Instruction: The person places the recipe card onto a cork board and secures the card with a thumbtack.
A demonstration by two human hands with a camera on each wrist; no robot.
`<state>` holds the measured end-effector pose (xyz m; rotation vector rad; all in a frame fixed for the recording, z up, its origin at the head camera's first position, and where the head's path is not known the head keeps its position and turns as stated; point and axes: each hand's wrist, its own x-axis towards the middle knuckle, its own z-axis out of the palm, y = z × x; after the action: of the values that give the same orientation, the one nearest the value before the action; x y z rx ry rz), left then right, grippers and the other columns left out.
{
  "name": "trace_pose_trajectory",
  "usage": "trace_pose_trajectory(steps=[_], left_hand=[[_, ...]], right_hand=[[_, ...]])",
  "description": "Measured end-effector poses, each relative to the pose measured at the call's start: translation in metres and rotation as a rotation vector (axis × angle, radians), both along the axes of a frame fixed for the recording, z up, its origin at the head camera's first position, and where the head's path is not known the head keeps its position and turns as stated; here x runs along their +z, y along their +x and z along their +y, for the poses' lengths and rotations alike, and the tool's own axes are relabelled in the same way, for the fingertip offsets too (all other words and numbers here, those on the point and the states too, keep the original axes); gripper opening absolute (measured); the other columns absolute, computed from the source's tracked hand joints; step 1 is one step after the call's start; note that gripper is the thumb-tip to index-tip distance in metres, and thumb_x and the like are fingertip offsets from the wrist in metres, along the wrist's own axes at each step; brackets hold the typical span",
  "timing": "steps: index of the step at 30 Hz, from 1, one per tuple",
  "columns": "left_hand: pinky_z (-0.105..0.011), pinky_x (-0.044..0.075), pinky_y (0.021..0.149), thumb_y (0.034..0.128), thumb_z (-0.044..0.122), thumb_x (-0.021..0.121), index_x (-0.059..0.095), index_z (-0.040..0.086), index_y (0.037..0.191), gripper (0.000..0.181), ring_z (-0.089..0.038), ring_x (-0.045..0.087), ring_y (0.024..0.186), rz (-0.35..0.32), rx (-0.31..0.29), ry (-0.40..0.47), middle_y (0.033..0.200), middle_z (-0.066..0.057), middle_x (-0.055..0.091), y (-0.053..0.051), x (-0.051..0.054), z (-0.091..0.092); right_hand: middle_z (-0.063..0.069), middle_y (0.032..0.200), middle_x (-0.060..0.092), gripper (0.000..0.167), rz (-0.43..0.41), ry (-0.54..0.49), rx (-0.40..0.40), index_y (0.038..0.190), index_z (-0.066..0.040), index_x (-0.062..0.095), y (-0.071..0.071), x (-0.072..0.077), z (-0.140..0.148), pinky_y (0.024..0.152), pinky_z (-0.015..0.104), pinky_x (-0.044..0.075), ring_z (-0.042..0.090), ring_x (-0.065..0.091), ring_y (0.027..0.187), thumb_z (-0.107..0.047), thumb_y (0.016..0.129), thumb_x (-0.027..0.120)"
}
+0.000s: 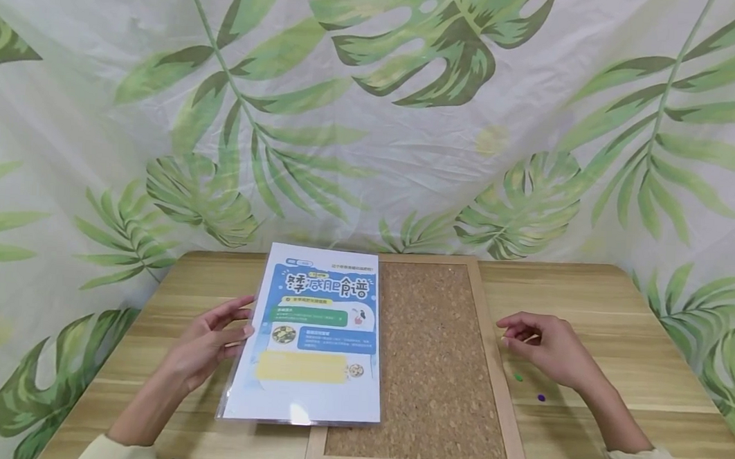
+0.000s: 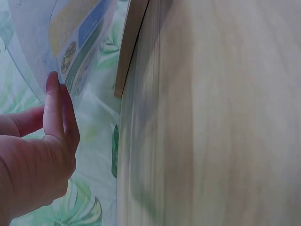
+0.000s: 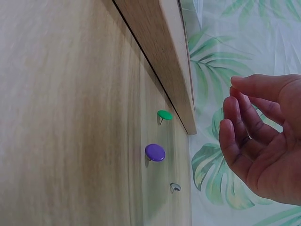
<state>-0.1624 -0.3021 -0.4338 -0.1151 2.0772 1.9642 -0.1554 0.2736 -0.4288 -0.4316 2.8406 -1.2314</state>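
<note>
My left hand (image 1: 202,349) pinches the left edge of a clear-covered printed sheet (image 1: 309,393), which is tilted over the left part of a wood-framed cork board (image 1: 435,372). In the left wrist view, that hand (image 2: 42,150) has its fingertips against the sheet (image 2: 35,28). Right of the board, my right hand (image 1: 551,346) is raised above the table, thumb and forefinger pinched together on a tiny thing, seemingly a thumbtack, mostly hidden by the fingertips. The right wrist view shows this hand (image 3: 268,136) with the other fingers curled.
A green thumbtack (image 1: 518,377) and a purple one (image 1: 541,398) lie on the wooden table (image 1: 635,354) right of the board. Beside them in the right wrist view is a pale thumbtack (image 3: 175,187). A leaf-patterned cloth (image 1: 409,155) hangs behind the table.
</note>
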Motion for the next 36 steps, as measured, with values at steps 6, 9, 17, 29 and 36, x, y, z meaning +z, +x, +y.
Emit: trace_pose_trajectory(steps=[6, 9, 17, 29, 36], left_hand=[[-0.026, 0.067, 0.086, 0.1021, 0.004, 0.069, 0.033, 0.008, 0.168, 0.075, -0.011, 0.07, 0.106, -0.011, -0.011, -0.018, 0.139, -0.005, 0.048, -0.002, 0.001, 0.014], [-0.026, 0.067, 0.086, 0.1021, 0.003, 0.068, 0.033, 0.008, 0.168, 0.075, -0.012, 0.07, 0.106, -0.016, -0.015, -0.013, 0.139, -0.007, 0.048, -0.003, 0.001, 0.021], [-0.027, 0.067, 0.087, 0.102, 0.0, 0.066, 0.037, 0.01, 0.167, 0.072, -0.014, 0.071, 0.105, -0.028, -0.007, -0.028, 0.141, -0.012, 0.048, -0.008, -0.001, 0.04], [-0.026, 0.068, 0.078, 0.0982, -0.004, 0.068, 0.043, 0.007, 0.162, 0.069, -0.017, 0.072, 0.098, -0.031, -0.02, -0.028, 0.134, -0.015, 0.051, -0.012, -0.001, 0.07], [-0.025, 0.067, 0.073, 0.0976, -0.003, 0.069, 0.045, 0.005, 0.161, 0.068, -0.017, 0.07, 0.095, -0.027, -0.042, -0.051, 0.133, -0.017, 0.052, -0.015, -0.005, 0.09]], right_hand=[[-0.001, 0.093, 0.074, 0.021, 0.008, 0.005, 0.009, 0.118, -0.004, 0.078, -0.001, 0.0, -0.002, 0.074, 0.023, 0.062, 0.002, 0.067, 0.084, -0.011, 0.098, 0.077], [-0.001, 0.093, 0.074, 0.021, 0.013, 0.004, 0.014, 0.118, -0.004, 0.078, -0.002, 0.0, -0.003, 0.074, 0.023, 0.063, 0.002, 0.067, 0.084, -0.01, 0.098, 0.077], [-0.002, 0.093, 0.074, 0.02, 0.019, -0.013, 0.032, 0.118, -0.002, 0.078, -0.006, 0.0, -0.011, 0.073, 0.023, 0.063, 0.003, 0.067, 0.085, -0.005, 0.098, 0.075], [-0.001, 0.094, 0.074, 0.021, 0.02, -0.023, 0.048, 0.12, -0.002, 0.077, -0.01, 0.005, -0.026, 0.073, 0.024, 0.063, 0.004, 0.067, 0.085, -0.008, 0.099, 0.075], [-0.001, 0.095, 0.074, 0.022, 0.005, -0.033, 0.056, 0.121, -0.002, 0.077, -0.012, 0.006, -0.032, 0.072, 0.022, 0.062, 0.006, 0.066, 0.086, -0.009, 0.1, 0.075]])
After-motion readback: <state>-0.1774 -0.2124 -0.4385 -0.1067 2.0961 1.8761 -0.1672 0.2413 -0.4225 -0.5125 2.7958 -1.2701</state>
